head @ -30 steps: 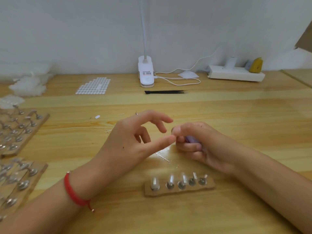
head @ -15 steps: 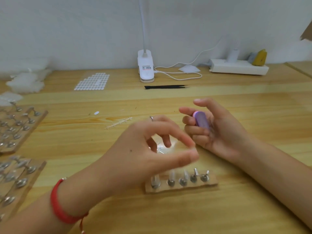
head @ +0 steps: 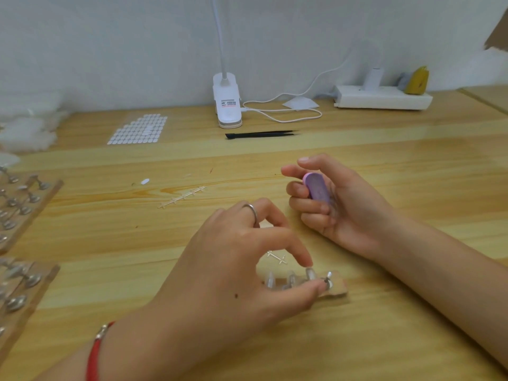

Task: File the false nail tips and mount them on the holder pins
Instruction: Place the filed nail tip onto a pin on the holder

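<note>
A small cardboard holder strip [head: 339,289] with several metal pins lies near the table's front centre; clear nail tips [head: 270,279] sit on its left pins. My left hand [head: 236,270] hovers over the strip, thumb and forefinger pinching a clear nail tip [head: 310,272] down at a pin toward the strip's right end. My right hand [head: 338,204] rests palm-up just behind, fingers curled round a purple nail file [head: 317,187]. The strip's left part is hidden under my left hand.
Two cardboard boards [head: 24,213] full of mounted pins lie at the left edge. Empty plastic sprues [head: 182,198] lie mid-table. Black tweezers [head: 261,134], a sheet of adhesive dots [head: 138,129], a white clip lamp [head: 227,105] and a power strip [head: 382,99] stand at the back.
My hands parted. The left hand carried a nail tip down and right onto the holder strip. The right hand drew back and turned palm-up, showing the purple file.
</note>
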Available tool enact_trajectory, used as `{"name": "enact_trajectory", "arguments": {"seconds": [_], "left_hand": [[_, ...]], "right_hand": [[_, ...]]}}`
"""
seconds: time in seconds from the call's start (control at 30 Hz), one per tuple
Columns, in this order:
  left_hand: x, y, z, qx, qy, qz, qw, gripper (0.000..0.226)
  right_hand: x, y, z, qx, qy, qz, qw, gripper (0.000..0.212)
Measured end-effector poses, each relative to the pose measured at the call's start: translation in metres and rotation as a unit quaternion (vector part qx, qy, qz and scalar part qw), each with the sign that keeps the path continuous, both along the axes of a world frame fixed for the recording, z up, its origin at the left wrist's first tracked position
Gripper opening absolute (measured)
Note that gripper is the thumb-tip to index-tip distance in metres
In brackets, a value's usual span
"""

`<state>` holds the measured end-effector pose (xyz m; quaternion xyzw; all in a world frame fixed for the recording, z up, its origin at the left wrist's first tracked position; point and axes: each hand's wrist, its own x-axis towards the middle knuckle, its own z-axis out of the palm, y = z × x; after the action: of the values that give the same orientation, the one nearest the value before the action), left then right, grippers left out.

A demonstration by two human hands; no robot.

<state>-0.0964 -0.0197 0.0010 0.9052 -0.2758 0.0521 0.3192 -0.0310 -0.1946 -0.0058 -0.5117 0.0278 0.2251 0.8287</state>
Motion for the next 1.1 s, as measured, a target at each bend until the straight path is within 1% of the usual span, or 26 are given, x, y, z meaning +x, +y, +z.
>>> {"name": "enact_trajectory", "arguments": {"seconds": [0.13, 0.33, 0.67, 0.8, 1.1], "left_hand": [[0.0003, 0.0001, 0.0004, 0.004, -0.003, 0.000, 1.000, 0.033], [-0.0010, -0.0003, -0.0008, 0.013, -0.044, -0.001, 0.999, 0.028], [-0.0007, -0.0022, 0.0001, 0.011, -0.055, 0.003, 0.998, 0.025], [-0.0008, -0.0025, 0.0018, 0.002, -0.057, 0.004, 0.998, 0.023], [0.0010, -0.0014, 0.0021, 0.012, -0.062, 0.005, 0.998, 0.025]], "right_hand": [[0.0005, -0.0001, -0.0008, -0.010, -0.008, 0.001, 1.000, 0.023], [0.0006, -0.0005, -0.0015, -0.009, -0.014, 0.002, 1.000, 0.022], [0.0001, 0.0002, -0.0002, -0.012, -0.013, 0.000, 1.000, 0.020], [0.0001, -0.0001, -0.0001, -0.005, -0.009, -0.004, 1.000, 0.016], [0.0001, 0.0006, 0.0002, -0.005, -0.009, -0.004, 1.000, 0.015]]}}
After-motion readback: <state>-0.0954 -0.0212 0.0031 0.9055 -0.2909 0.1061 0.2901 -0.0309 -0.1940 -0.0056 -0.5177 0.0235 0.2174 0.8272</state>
